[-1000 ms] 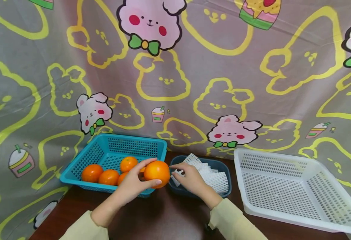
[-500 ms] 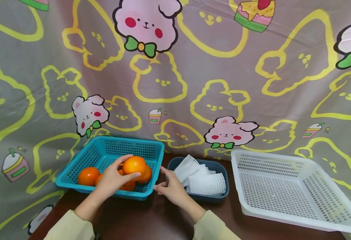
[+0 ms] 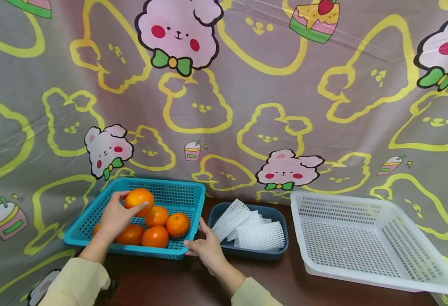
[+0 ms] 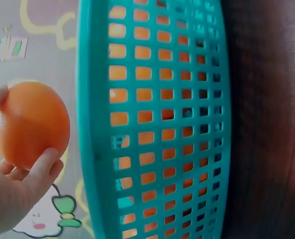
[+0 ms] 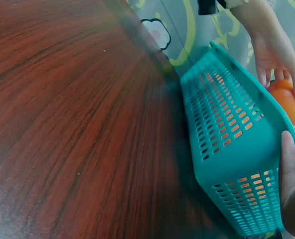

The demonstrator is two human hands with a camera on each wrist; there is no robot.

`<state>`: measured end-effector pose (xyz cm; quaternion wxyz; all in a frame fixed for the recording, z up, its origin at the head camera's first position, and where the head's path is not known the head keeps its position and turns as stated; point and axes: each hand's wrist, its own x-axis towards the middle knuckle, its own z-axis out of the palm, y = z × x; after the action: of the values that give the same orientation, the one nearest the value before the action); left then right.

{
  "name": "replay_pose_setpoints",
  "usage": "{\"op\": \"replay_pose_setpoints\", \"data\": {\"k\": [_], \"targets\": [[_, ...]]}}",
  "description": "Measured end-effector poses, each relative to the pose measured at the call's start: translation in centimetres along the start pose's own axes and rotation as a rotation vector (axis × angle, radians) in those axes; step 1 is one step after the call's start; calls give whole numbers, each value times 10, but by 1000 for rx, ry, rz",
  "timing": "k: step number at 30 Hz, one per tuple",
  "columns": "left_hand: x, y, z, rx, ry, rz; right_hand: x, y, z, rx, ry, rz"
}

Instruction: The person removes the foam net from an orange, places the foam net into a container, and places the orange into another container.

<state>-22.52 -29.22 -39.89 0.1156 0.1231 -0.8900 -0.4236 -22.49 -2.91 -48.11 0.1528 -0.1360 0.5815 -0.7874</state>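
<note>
My left hand (image 3: 113,216) holds an orange (image 3: 139,202) by its sides, raised over the left part of a teal basket (image 3: 163,182). In the left wrist view that orange (image 4: 34,124) shows whole beyond the basket rim (image 4: 90,149), with thumb and fingers around it. Several more oranges (image 3: 156,236) lie on the basket's floor, one partly hidden by the left wrist. My right hand (image 3: 210,253) grips the basket's front right corner. Seen from the right wrist, its thumb (image 5: 288,167) lies against the outer wall (image 5: 251,154), just below the rim.
A dark blue bin (image 3: 254,254) with white foam net sleeves (image 3: 260,236) stands right of the teal basket. Farther right is a white perforated basket (image 3: 361,274). A patterned cloth (image 3: 224,140) hangs behind the brown table (image 3: 163,280).
My left hand has carried the orange leftward, from near the foam sleeves to over the teal basket. My right hand has moved left from the dark bin onto the basket's corner.
</note>
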Motion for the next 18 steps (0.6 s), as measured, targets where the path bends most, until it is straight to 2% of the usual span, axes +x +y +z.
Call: {"op": "replay_pose_setpoints", "data": {"k": [6,13,18], "targets": [[20,-11,-1,-20,19,-52,0,0,2,16,28,16],[37,-23,3,94,-22,-60,-2,1,5,32,28,3],[43,-34,7,114,-42,-82,-2,1,5,40,31,11]]}}
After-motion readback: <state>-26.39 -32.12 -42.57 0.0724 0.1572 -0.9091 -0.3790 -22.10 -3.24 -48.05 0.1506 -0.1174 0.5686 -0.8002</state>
